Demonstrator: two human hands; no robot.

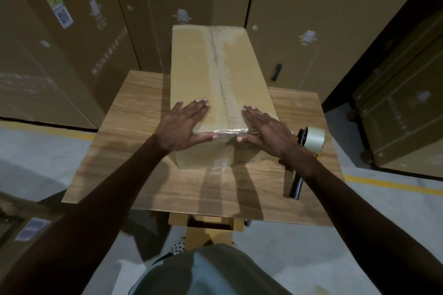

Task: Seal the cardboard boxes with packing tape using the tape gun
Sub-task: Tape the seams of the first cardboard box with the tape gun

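Wood-grain table (134, 127): carries all items below. Long tan cardboard box (191, 72): centred on the table, top seam already taped end to end; you judge this box nearly sealed, near end left to smooth. Your left hand (184, 127) and right hand (266, 132): fingers straight, pressing the box's near edge. Black-handled tape gun with clear roll (309, 148): right of the box, idle.
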